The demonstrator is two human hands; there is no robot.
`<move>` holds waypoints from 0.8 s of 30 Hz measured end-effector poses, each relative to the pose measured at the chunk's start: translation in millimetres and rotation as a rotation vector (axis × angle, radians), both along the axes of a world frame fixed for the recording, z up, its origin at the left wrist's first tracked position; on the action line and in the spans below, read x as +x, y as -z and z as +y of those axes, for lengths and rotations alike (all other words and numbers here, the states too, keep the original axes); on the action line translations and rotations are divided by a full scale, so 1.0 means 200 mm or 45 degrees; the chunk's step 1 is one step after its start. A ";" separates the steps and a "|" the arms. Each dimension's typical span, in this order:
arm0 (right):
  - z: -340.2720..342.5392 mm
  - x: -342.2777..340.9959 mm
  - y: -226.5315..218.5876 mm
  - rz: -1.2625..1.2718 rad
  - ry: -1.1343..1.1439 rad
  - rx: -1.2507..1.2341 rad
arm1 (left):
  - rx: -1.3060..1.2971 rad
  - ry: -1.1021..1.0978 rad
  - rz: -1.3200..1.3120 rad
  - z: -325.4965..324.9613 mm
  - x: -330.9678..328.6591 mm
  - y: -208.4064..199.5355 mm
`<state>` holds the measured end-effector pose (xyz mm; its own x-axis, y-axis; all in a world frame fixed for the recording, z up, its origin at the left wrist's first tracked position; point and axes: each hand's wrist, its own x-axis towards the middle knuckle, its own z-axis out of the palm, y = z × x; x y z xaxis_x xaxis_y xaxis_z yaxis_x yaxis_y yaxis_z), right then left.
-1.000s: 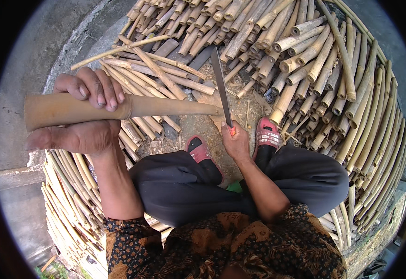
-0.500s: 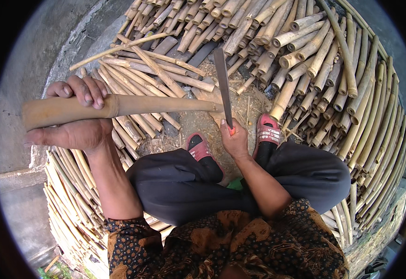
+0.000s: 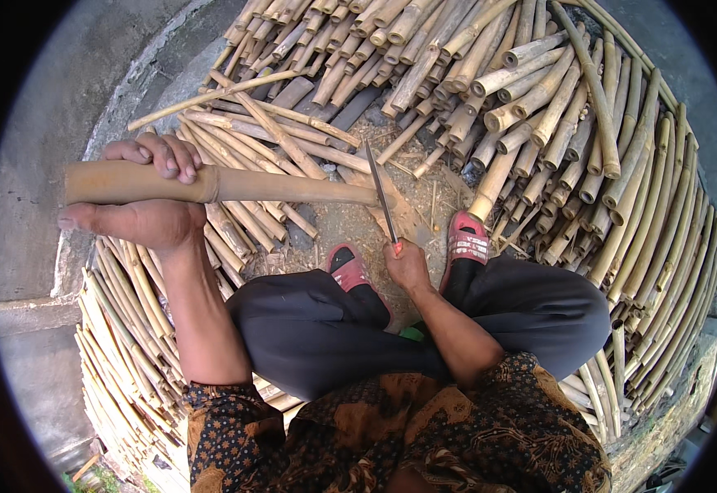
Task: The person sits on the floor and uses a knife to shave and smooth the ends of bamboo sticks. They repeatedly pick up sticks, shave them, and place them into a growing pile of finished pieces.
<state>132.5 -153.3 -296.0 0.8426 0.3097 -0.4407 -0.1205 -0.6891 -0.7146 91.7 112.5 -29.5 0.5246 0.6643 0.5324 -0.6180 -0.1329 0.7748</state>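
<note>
My left hand (image 3: pixel 153 197) grips the thick near end of a long bamboo pole (image 3: pixel 284 186), its fingers over the top and the thumb stretched along the underside. The pole reaches rightward, and its far end lies over a flat wooden piece (image 3: pixel 403 215) on the ground. My right hand (image 3: pixel 408 267) is closed around the red handle of a long-bladed knife (image 3: pixel 381 195). The dark, narrow blade points up and away, seen almost edge-on beside the pole's far end. Whether blade and pole touch, I cannot tell.
A large stack of cut bamboo (image 3: pixel 539 107) rises ahead and to the right. More thin poles (image 3: pixel 128 329) lie at left and behind me, along a concrete wall (image 3: pixel 38 189). My feet, in red sandals (image 3: pixel 467 238), stand among shavings on the ground.
The blade has turned from its broad side to nearly edge-on and tilted left, with my right hand slightly lower. The bamboo pole and my left hand have shifted a little to the right.
</note>
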 end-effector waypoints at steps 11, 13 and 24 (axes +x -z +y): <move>-0.02 0.02 -0.04 0.031 -0.012 -0.074 | 0.035 0.021 0.008 -0.04 0.02 -0.01; -0.02 0.02 -0.05 -0.001 0.027 0.057 | 0.031 0.031 0.006 -0.04 0.03 -0.01; -0.10 -0.01 0.11 -0.097 0.044 -0.133 | 0.091 0.139 -0.016 -0.05 0.03 -0.02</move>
<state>130.9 -174.2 -319.0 0.8842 0.2357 -0.4032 -0.0932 -0.7569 -0.6469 97.9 101.9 -25.2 0.5846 0.5639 0.5834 -0.6417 -0.1187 0.7577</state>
